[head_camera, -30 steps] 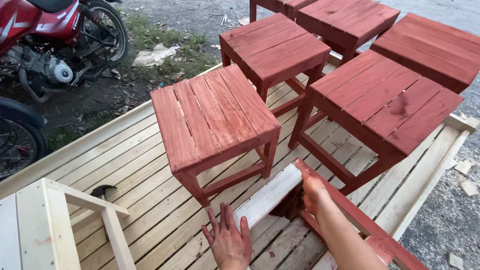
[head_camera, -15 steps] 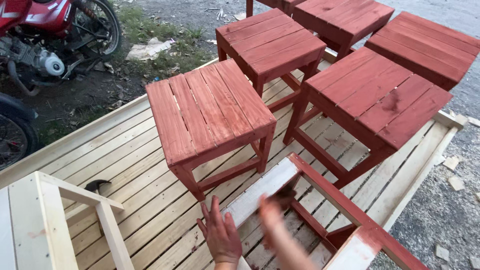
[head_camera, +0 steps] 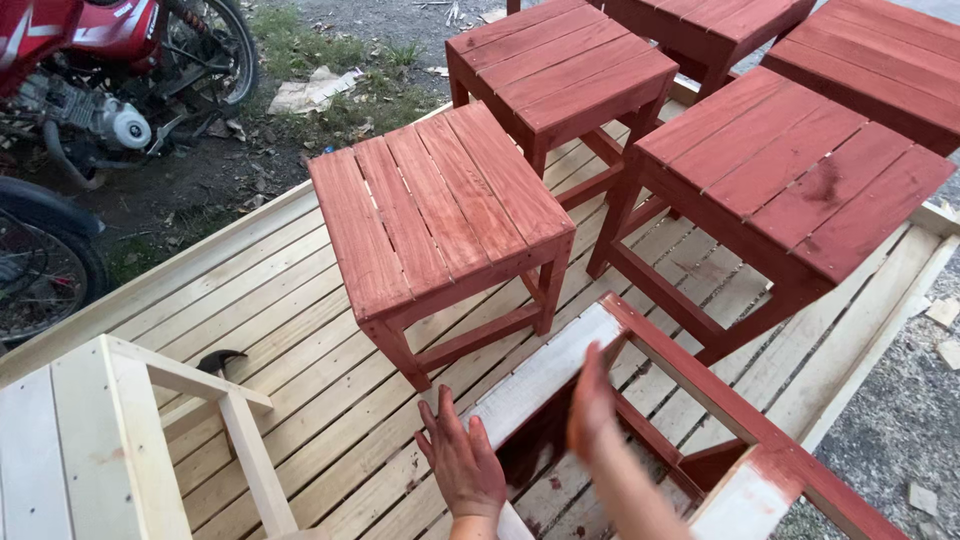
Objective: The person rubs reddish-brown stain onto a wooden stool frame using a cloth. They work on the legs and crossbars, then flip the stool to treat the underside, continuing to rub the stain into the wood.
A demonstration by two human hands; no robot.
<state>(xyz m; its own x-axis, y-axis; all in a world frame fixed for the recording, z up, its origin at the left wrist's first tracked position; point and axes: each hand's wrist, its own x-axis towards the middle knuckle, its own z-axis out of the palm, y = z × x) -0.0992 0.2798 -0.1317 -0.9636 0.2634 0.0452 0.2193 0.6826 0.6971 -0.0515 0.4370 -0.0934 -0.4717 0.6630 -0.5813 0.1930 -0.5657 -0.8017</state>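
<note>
Half-painted stool (head_camera: 640, 400): lies on its side at the near edge of the scene, right of centre, on the pale plank deck; one rail is still bare pale wood, the frame beyond it is red
Left hand (head_camera: 462, 462): fingers spread, palm flat on the deck boards just beside the bare rail, stained red
Right hand (head_camera: 592, 402): blurred, over the stool's open frame next to the bare rail; cannot tell whether it pinches anything
Deck (head_camera: 250, 300): unpainted slats running under everything
Red stools (head_camera: 440, 215): one upright just beyond the hands, more to the far right
Unpainted stool (head_camera: 110, 440): near left corner
Motorbike (head_camera: 90, 80): far left, on the ground off the deck
</note>
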